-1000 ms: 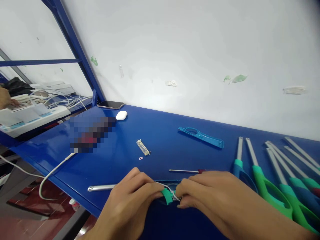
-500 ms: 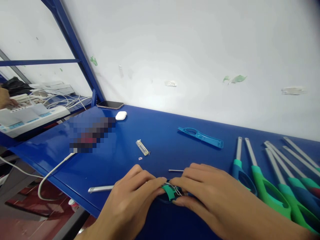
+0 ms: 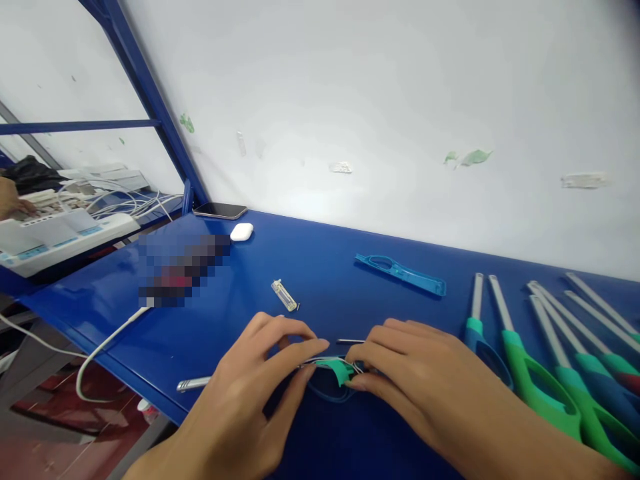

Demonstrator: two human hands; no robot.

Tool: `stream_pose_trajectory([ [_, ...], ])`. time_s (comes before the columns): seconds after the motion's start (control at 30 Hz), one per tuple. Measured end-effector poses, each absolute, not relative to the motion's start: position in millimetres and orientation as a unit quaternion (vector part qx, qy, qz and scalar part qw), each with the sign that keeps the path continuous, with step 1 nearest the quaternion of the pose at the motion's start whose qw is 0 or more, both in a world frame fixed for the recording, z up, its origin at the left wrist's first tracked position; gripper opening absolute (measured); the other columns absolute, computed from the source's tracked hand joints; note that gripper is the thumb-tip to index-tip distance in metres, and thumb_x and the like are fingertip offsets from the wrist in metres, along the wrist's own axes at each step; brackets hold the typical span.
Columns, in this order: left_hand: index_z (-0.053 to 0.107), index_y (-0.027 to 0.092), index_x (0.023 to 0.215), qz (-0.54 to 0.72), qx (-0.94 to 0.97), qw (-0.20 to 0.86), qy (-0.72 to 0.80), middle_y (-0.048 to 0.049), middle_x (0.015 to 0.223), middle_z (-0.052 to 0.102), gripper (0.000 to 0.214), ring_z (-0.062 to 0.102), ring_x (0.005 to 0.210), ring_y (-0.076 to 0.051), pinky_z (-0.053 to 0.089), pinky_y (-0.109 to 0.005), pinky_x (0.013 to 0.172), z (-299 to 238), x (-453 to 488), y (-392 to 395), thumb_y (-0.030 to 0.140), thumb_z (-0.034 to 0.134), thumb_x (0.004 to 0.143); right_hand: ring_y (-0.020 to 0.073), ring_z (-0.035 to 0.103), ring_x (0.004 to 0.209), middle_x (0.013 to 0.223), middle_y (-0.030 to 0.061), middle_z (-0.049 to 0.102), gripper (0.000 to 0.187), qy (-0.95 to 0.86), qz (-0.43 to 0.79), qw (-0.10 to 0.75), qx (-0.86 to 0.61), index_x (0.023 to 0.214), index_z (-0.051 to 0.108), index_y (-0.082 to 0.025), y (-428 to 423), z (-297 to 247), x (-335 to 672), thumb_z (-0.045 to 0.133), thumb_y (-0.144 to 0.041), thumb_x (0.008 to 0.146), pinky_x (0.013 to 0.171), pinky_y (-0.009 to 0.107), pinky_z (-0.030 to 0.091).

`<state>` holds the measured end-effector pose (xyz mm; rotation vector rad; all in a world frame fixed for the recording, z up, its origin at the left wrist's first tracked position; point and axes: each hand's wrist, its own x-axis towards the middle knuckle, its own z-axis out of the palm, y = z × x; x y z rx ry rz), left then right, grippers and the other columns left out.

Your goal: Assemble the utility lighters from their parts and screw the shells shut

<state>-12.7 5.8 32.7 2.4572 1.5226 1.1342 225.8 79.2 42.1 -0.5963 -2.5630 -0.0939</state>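
A long-nosed lighter lies low at the front of the table, with its handle opened up; thin white wires and a green piece (image 3: 337, 369) show in it. Its silver tube (image 3: 194, 384) pokes out to the left from behind my left hand (image 3: 260, 380). The thumb and forefinger of that hand close around the lighter's left part, beside the wires. My right hand (image 3: 400, 363) pinches the handle's right end between thumb and fingers. Behind the right fingertips lies a thin metal rod (image 3: 350, 342). Much of the handle is hidden by my fingers.
Farther back are a blue half-shell (image 3: 400, 273) and a small pale plastic part (image 3: 284, 295). Several silver-tubed lighters (image 3: 540, 393) lie at right. At left are a white case (image 3: 242, 232), a phone (image 3: 220, 210) and a white cable (image 3: 107, 340). A person's hand (image 3: 10, 200) shows far left.
My left fingers have shifted left and spread somewhat, baring more of the green piece and wires. A tiny pale piece behind the left hand is now out of sight. My right hand has barely moved.
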Motion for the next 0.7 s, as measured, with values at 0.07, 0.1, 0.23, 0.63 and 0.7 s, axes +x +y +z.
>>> stream_pose_trajectory([
  [0.07, 0.073, 0.026, 0.123, 0.344, 0.794, 0.025, 0.5, -0.0023, 0.116, 0.073, 0.03, 0.065, 0.106, -0.018, 0.056, -0.029, 0.093, 31.9, -14.8, 7.8, 0.007, 0.059, 0.105, 0.0212, 0.078, 0.078, 0.099, 0.0018, 0.086, 0.069, -0.941, -0.044, 0.257, -0.216, 0.1, 0.079, -0.022, 79.7, 44.0, 226.6, 0.013, -0.031, 0.12, 0.066, 0.041, 0.059],
  [0.1, 0.074, 0.025, 0.12, 0.335, 0.797, 0.033, 0.501, -0.0024, 0.114, 0.073, 0.027, 0.065, 0.104, -0.018, 0.056, -0.03, 0.091, 31.3, -15.5, 8.9, 0.008, 0.06, 0.106, 0.0213, 0.078, 0.078, 0.099, 0.0021, 0.086, 0.071, -0.943, -0.047, 0.256, -0.21, 0.1, 0.078, -0.022, 79.9, 44.5, 227.1, 0.011, -0.03, 0.12, 0.066, 0.042, 0.058],
  [0.23, 0.076, 0.023, 0.105, 0.322, 0.802, 0.049, 0.501, -0.0016, 0.099, 0.073, 0.022, 0.067, 0.088, -0.018, 0.057, -0.033, 0.083, 28.0, -16.6, 12.6, 0.01, 0.059, 0.106, 0.0234, 0.078, 0.084, 0.102, 0.0012, 0.085, 0.058, -0.953, -0.006, 0.219, -0.208, 0.105, 0.077, -0.023, 81.0, 41.9, 228.6, 0.022, -0.029, 0.12, 0.069, 0.044, 0.058],
  [0.63, 0.074, 0.022, 0.116, 0.338, 0.806, 0.005, 0.486, -0.002, 0.095, 0.075, 0.023, 0.07, 0.082, -0.019, 0.058, -0.03, 0.073, 20.3, -13.5, 13.8, 0.008, 0.057, 0.107, 0.0272, 0.075, 0.094, 0.111, 0.0003, 0.081, 0.015, -0.964, 0.007, 0.151, -0.218, 0.115, 0.074, -0.026, 78.2, 34.8, 231.8, 0.072, -0.017, 0.103, 0.076, 0.044, 0.056],
  [0.7, 0.071, 0.022, 0.121, 0.344, 0.805, 0.013, 0.483, -0.0015, 0.097, 0.075, 0.025, 0.07, 0.084, -0.019, 0.058, -0.029, 0.076, 18.2, -14.4, 14.3, 0.007, 0.057, 0.107, 0.0268, 0.075, 0.093, 0.108, 0.0001, 0.081, 0.02, -0.964, 0.009, 0.156, -0.213, 0.115, 0.074, -0.026, 78.8, 34.3, 231.8, 0.074, -0.014, 0.1, 0.073, 0.043, 0.055],
])
